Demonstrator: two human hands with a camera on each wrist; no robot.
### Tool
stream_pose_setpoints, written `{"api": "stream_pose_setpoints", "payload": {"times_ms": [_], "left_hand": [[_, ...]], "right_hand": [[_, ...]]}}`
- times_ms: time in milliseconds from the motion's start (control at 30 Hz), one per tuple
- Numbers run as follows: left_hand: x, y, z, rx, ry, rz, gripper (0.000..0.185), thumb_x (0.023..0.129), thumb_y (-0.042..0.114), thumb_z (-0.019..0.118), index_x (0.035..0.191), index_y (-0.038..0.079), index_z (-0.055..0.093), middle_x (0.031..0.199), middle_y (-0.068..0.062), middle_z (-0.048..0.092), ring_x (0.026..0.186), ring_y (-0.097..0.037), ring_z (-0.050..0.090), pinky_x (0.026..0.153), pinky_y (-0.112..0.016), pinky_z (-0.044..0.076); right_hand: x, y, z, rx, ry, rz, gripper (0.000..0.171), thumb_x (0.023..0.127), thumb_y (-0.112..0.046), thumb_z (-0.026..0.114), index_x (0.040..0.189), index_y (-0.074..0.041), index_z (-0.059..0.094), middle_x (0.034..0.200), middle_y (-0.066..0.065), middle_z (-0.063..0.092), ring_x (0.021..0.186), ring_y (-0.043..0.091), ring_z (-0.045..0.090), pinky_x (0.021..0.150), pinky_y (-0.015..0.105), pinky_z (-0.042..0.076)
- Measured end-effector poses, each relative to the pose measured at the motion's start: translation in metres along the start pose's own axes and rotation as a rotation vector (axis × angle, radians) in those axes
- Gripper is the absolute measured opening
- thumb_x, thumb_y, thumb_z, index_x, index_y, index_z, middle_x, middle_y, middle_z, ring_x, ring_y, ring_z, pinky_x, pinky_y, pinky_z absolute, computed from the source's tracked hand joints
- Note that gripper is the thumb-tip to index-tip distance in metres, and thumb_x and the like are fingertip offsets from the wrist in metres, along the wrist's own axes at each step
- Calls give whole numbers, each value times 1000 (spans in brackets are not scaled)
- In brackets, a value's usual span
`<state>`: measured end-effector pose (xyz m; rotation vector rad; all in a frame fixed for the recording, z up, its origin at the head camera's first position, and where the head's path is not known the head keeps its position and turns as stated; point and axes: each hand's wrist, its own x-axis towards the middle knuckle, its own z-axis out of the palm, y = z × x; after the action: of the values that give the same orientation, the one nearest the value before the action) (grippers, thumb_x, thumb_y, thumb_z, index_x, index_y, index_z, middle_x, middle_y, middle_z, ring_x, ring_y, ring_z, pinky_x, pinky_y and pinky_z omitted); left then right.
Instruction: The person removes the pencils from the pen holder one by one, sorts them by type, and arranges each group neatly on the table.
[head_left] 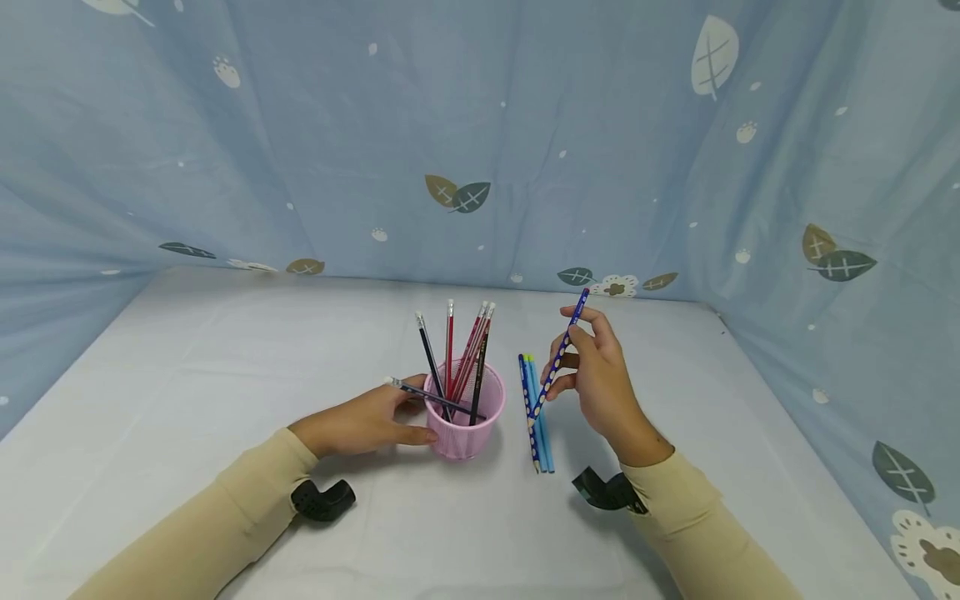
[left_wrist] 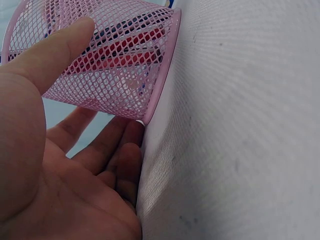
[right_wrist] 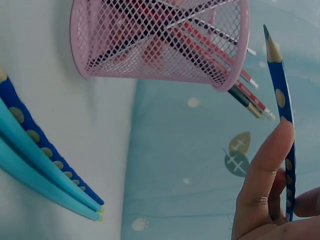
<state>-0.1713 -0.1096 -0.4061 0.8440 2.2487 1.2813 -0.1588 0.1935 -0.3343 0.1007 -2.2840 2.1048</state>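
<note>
My left hand [head_left: 367, 421] holds the side of a pink mesh pencil cup [head_left: 461, 443], thumb in front and fingers round the back. The cup stands upright on the table with several pencils in it, red and dark ones with white erasers; one dark pencil [head_left: 420, 392] lies slanted low across the rim. To the right, my right hand [head_left: 606, 387] pinches a blue pencil [right_wrist: 281, 95] with pale dots, raised and tilted. In the right wrist view its sharpened tip points away from the fingers.
Beneath the raised pencil, another dotted blue pencil [head_left: 526, 392] and two light blue pencils [head_left: 545, 450] lie side by side on the white tabletop [head_left: 247, 358]. A blue leaf-patterned curtain [head_left: 585, 108] hangs behind the table and along its sides.
</note>
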Motion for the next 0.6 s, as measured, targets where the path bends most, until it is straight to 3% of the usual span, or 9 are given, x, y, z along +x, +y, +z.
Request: {"api": "stream_pose_setpoints", "payload": {"times_ms": [233, 600], "left_hand": [[-2, 1, 0, -6, 8, -3, 68, 89, 35, 76, 146, 15, 44, 145, -1, 55, 138, -28, 49, 119, -48, 36], [-1, 2, 0, -8, 7, -16, 71, 89, 36, 76, 148, 17, 43, 147, 0, 53, 140, -27, 47, 120, -48, 35]], "right_hand": [[5, 8, -2, -34, -80, 16, 34, 111, -24, 30, 143, -20, 38, 81, 4, 54, 61, 20, 63, 49, 29, 57], [18, 25, -12, -145, -176, 157, 38, 110, -25, 33, 146, -14, 39, 89, 11, 55, 66, 19, 61, 50, 29, 57]]}}
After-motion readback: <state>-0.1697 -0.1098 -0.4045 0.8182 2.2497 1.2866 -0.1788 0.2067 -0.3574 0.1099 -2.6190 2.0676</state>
